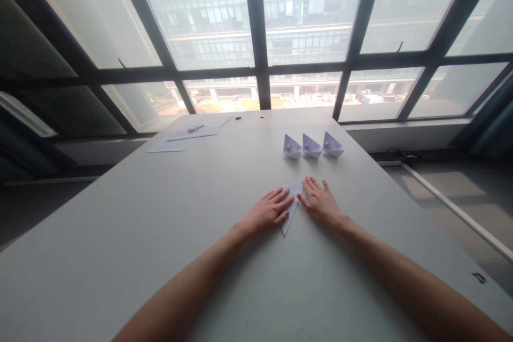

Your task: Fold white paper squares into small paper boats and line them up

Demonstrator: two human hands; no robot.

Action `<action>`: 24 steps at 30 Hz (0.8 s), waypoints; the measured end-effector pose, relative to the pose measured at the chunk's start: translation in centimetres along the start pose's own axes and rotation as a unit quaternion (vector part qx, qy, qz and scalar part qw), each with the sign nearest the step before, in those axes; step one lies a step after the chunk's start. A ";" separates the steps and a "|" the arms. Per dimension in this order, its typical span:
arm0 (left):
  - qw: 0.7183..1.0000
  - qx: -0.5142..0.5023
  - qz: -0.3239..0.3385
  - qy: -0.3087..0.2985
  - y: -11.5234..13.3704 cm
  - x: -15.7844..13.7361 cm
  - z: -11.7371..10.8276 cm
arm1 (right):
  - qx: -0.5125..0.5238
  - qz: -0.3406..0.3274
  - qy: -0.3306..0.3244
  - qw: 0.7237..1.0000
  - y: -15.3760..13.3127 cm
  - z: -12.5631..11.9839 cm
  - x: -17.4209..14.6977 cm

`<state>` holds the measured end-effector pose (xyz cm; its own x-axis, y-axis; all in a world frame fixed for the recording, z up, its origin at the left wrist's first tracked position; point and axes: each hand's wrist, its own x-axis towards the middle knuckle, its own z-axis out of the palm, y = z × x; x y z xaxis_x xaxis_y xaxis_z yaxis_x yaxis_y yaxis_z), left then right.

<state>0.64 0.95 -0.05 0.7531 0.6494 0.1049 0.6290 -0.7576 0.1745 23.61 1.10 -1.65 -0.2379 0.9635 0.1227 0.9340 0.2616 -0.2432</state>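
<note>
While the left hand [267,210] lies palm down across a folded white paper [295,191], its fingers are extended and slightly spread, pressing on the sheet rather than gripping it. The right hand [319,200] is also flat and uncurled, its fingertips at the paper's upper right edge and its thumb out to the side; it has hold of nothing, and whether the thumb touches the paper is hard to tell. The paper lies between and partly beneath the hands, its narrow point showing just below the left fingers; the left hand hides much of its left side, so the folds there cannot be made out.

Just beyond the hands, slightly to the right, three folded paper shapes [311,146] stand in a row, each with a raised triangular back; the small details inside them are too small to read. Well beyond the left hand, flat paper sheets [168,142] overlap, with a small white object [195,128] on top that is too indistinct to name. Nearer than the hands, the forearms run out of view at the lower edge, over the white table [248,288], whose near side is cut off.
</note>
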 end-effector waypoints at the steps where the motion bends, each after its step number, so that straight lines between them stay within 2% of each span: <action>1: 1.000 0.002 0.000 -0.004 0.0 0.0 0.0 | -0.003 0.016 0.002 1.000 0.3 0.0 0.2; 4: 1.000 0.005 0.000 -0.009 -0.1 0.0 -0.1 | -0.005 0.052 0.027 0.998 0.7 0.0 0.5; 6: 1.000 0.008 0.002 -0.007 -0.1 0.0 0.0 | -0.001 0.048 0.052 0.997 0.5 -0.2 0.5; 8: 1.000 0.011 0.004 -0.007 -0.2 0.0 0.0 | 0.011 0.003 0.051 0.999 0.1 -0.3 0.5; 10: 1.000 0.012 0.002 -0.008 -0.1 0.0 0.1 | 0.022 -0.054 0.019 0.998 -0.3 -0.4 0.3; 12: 1.000 0.010 -0.002 -0.011 -0.1 0.0 0.1 | 0.022 -0.072 -0.008 0.997 -0.6 -0.4 0.1; 18: 1.000 0.005 -0.009 -0.018 -0.2 -0.1 0.3 | 0.008 -0.004 -0.009 1.000 -0.8 0.0 -0.1; 24: 1.000 0.009 -0.012 -0.019 -0.3 0.0 0.4 | 0.018 0.010 -0.002 1.000 -0.6 0.3 0.1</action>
<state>0.48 1.17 -0.50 0.7440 0.6651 0.0641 0.6505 -0.7429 0.1581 22.90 1.07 -1.74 -0.2206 0.9687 0.1140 0.9284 0.2444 -0.2800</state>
